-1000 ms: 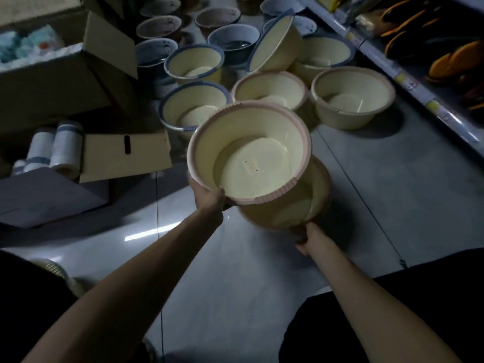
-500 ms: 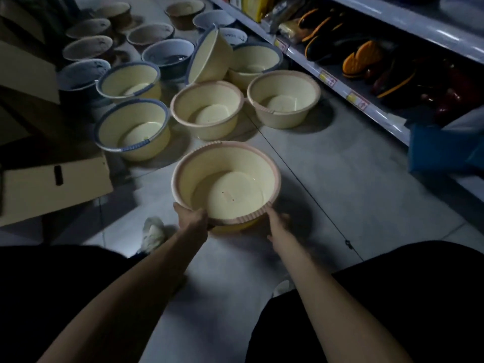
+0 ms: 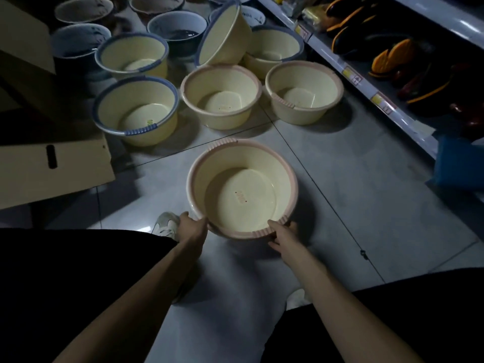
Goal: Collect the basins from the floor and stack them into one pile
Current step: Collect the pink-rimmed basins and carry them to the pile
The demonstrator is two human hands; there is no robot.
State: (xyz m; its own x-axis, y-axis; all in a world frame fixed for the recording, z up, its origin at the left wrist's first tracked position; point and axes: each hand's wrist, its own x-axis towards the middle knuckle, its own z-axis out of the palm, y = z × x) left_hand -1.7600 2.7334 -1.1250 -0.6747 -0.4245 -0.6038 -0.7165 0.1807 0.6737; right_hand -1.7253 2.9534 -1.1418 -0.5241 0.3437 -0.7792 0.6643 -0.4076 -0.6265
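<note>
The pile [image 3: 294, 184], a pink-rimmed cream basin with its mouth up, sits low on the floor [image 3: 353, 205] straight ahead of the person. Both hands are on its near rim. The left hand [image 3: 194, 226] grips the near-left edge, thumb on top and fingers curled under the lip. The right hand [image 3: 284, 233] holds the near-right edge by the ribbed grip, fingers wrapped round the outside. Both are clamped on the pile. I cannot tell whether a second basin nests beneath the top one.

The next move, I judge, turns on what lies beyond the pile. Just past its far rim and a little left stands a pink basin [image 3: 221, 100]. Past the pile to the right is a second pink basin [image 3: 303, 90], close to the shelf [image 3: 366, 82]. Beyond-left of the pile is a blue basin [image 3: 136, 111]. All three are upright and round, so no long axis matters. The first pink basin looks nearest, within reach of either hand; the second suits the right hand.
</note>
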